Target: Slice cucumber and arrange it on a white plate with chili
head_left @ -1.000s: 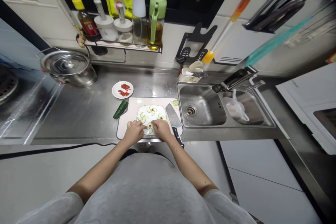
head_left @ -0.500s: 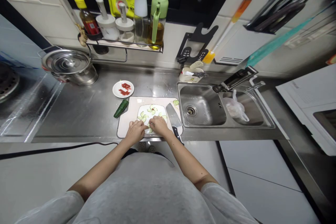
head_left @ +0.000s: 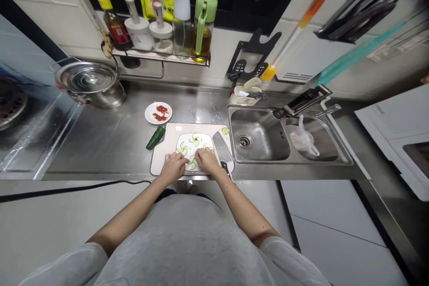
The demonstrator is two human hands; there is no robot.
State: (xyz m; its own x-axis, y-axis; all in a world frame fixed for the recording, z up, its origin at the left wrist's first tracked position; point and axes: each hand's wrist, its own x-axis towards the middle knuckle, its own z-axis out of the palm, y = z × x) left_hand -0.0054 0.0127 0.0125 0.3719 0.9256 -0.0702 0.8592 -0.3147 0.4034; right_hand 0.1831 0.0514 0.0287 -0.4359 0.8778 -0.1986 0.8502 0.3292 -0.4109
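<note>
Indoors, at a steel kitchen counter (head_left: 107, 143), a person in a gray T-shirt bends both bare hands over a white plate (head_left: 192, 148) resting on a pale cutting board (head_left: 163, 154). The left hand (head_left: 173, 166), fingers loosely curled and the tips at the plate's near left part, lies over the near side of the board; whether it grips anything cannot be made out. The right hand (head_left: 207, 161), its fingers bent and bunched, is over the right half of the plate; what, if anything, is pinched there is hidden. Thin cucumber slices (head_left: 192, 162) sit on the plate in pinwheel clusters, one partly covered by the right hand, and the farthest shows a red speck at its center.

A broad-bladed knife (head_left: 221, 145) lies along the board's right side, its dark handle toward the near edge, with a pale green cucumber end (head_left: 225, 131) at the far right corner. Just off the board's left side lies a dark green cucumber piece (head_left: 156, 137); beyond the far left corner, a small white dish (head_left: 148, 113) holds chopped red bits (head_left: 160, 117). A double sink (head_left: 264, 152) stands right of the board.
</note>
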